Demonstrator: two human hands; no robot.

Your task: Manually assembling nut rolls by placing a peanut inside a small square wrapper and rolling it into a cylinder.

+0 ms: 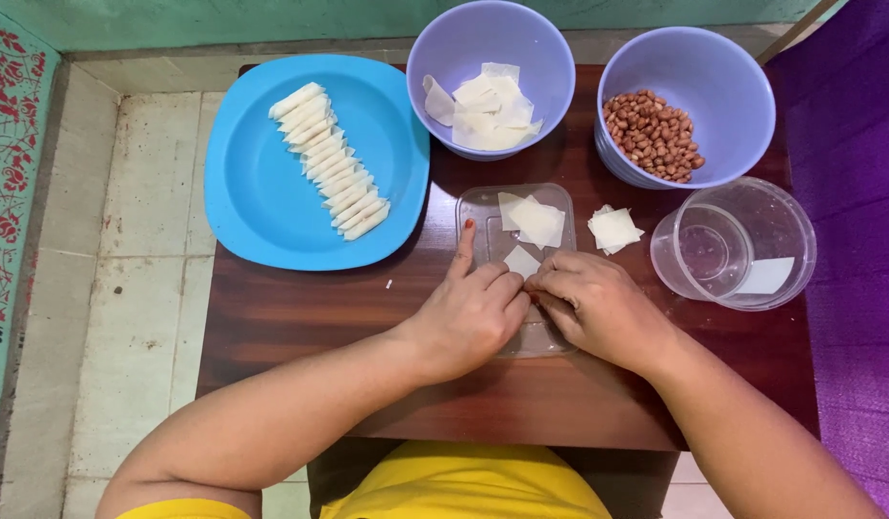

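- Two bare hands met over a clear plastic lid [483,207] that lay flat on the dark wooden table [300,317], directly in front of the person.
- The left hand [468,317] had its fingers curled in toward the right, with the forefinger stretched out so that its tip rested on the lid's left edge.
- The right hand [598,306] was bunched, its fingertips pinched together against those of the left; whatever lay between them was hidden, so I cannot tell what either held.
- A small white wrapper square [521,260] lay on the lid just above the meeting fingertips, and a few more white squares [538,220] were heaped at the lid's far end.
- A short stack of squares [613,230] sat on the table just right of the lid.
- A blue plate [262,207] at the left carried a slanting row of rolled white pieces [331,161].
- Two lilac bowls stood at the far edge: the left bowl [463,43] held loose white wrappers, the right bowl [723,67] held peanuts [653,135].
- A clear round container [752,226] stood near the right hand, a white square showing through it.
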